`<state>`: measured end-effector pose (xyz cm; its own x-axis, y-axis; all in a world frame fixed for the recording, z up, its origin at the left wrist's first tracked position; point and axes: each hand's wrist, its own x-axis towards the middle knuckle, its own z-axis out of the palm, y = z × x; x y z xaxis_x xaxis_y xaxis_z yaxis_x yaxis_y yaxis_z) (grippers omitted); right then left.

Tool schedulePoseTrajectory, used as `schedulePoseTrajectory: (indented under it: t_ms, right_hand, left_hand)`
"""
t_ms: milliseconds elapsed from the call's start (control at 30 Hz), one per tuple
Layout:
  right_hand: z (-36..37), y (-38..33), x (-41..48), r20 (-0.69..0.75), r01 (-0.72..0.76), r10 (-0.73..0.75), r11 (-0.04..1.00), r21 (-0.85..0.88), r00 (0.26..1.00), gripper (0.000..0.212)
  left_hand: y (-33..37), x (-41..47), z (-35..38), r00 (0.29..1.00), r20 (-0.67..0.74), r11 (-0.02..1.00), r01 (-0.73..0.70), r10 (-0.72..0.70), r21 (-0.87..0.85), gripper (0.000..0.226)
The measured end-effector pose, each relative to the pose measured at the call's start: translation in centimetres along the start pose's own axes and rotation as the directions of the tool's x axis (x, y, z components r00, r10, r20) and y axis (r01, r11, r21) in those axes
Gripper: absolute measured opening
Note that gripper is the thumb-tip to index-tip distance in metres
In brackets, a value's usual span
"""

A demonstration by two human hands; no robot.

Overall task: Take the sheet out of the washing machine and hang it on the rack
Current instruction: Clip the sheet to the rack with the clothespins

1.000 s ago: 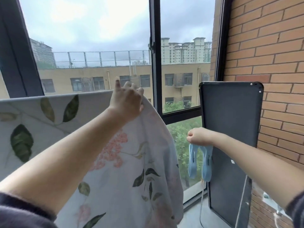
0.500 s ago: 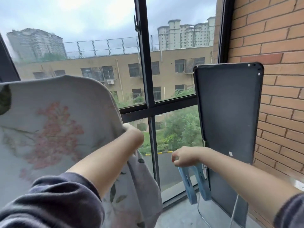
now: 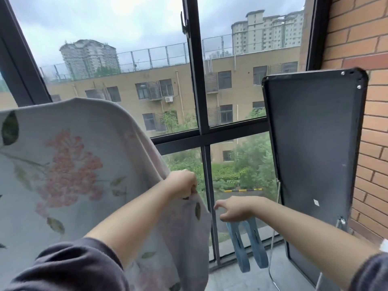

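- Pale grey cloth printed with pink blossom and green leaves makes up the sheet (image 3: 84, 164). It is seen draped at the left of the view, its top fold rounded over a support hidden under the fabric, its right edge falling towards the floor (image 3: 226, 282).
- The sheet's right edge is gripped by the left hand (image 3: 182, 184), whose fingers are curled tightly round a bunch of the cloth partway down the hanging edge.
- A dark sleeve (image 3: 69, 267) is seen pushed up on the left forearm, which crosses in front of the sheet.
- The right hand (image 3: 236, 208) is held palm down near the sheet's edge, apart from it. Thumb and forefinger are loosely curved forwards, while two light-blue pegs (image 3: 247, 246) are held under the palm by the other fingers and hang downwards.
- A flat black panel (image 3: 315, 143) is stood upright against the brick wall (image 3: 369, 38) at the right, with thin metal rods seen by its lower edge.
- Behind the hands a black window frame (image 3: 196, 91) is seen, and through the glass a tan building, tower blocks, trees and a grey sky.
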<state>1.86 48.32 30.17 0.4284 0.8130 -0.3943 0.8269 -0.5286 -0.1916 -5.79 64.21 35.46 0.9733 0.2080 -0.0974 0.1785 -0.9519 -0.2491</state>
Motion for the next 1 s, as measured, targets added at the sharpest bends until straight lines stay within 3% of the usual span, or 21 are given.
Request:
schedulePoseTrajectory:
  t_ms: [67, 167, 267, 333, 400, 500, 567, 633, 767, 833, 900, 1000]
  right_hand:
    - [-0.2, 0.8, 0.2, -0.07, 0.007, 0.0, 0.995, 0.097, 0.998, 0.064]
    - [-1.3, 1.3, 0.0, -0.204, 0.048, -0.001, 0.972, 0.229, 0.979, 0.064]
    - [-1.8, 1.6, -0.6, -0.184, 0.042, -0.018, 0.991, 0.129, 0.983, 0.011]
    - [-1.3, 1.6, -1.2, -0.145, 0.008, -0.003, 0.999, 0.034, 0.989, 0.022]
    - [-0.8, 2.1, -1.7, -0.137, -0.024, 0.024, 1.0, 0.006, 0.99, 0.02]
    - [-0.4, 2.3, -2.4, -0.12, -0.033, 0.031, 0.999, -0.015, 0.992, 0.015]
    - [-0.1, 2.3, -2.9, -0.118, -0.021, 0.013, 0.998, -0.064, 0.993, 0.013]
    - [0.2, 2.2, -3.4, -0.132, -0.005, -0.013, 0.991, -0.135, 0.991, 0.012]
    - [0.6, 2.2, -4.2, -0.133, -0.001, -0.023, 0.984, -0.179, 0.991, 0.011]
    - [0.6, 2.6, -4.4, -0.094, -0.016, 0.005, 0.992, -0.122, 0.996, 0.015]
    - [0.5, 3.3, -4.5, -0.065, -0.051, 0.05, 0.999, -0.018, 0.997, 0.027]
    - [-0.8, 5.0, -4.7, -0.142, -0.109, 0.128, 0.985, 0.134, 0.982, 0.055]
  left_hand:
    - [0.9, 0.3, -1.1, 0.956, -0.216, 0.966, -0.23, 0.201, -0.116, 0.016]
    - [2.5, 0.0, -1.6, 0.852, -0.34, 0.88, -0.459, 0.398, -0.121, 0.012]
    - [3.1, -0.5, -1.5, 0.856, -0.329, 0.877, -0.461, 0.4, -0.135, 0.01]
    - [3.0, -0.5, -2.1, 0.945, -0.179, 0.938, -0.304, 0.275, -0.168, 0.023]
    - [2.5, 0.1, -2.7, 0.999, -0.004, 0.998, -0.047, 0.047, -0.028, 0.05]
    - [1.9, 0.6, -3.1, 0.939, 0.236, 0.949, 0.187, -0.248, 0.255, 0.053]
    - [2.3, 0.9, -2.7, 0.842, 0.469, 0.961, 0.198, -0.268, 0.194, 0.034]
    - [2.8, 0.9, -1.8, 0.83, 0.505, 0.97, 0.17, -0.236, 0.174, 0.026]
    - [3.4, 0.7, -0.7, 0.93, 0.302, 0.945, 0.114, -0.21, 0.305, 0.036]
    - [3.7, 0.8, -1.3, 0.996, 0.052, 0.961, 0.055, -0.072, 0.269, 0.025]
    - [4.3, 1.1, -3.2, 0.966, -0.26, 0.996, 0.008, 0.015, 0.087, 0.017]
    - [5.4, 2.0, -6.9, 0.819, -0.574, 0.969, -0.153, 0.015, -0.193, 0.014]
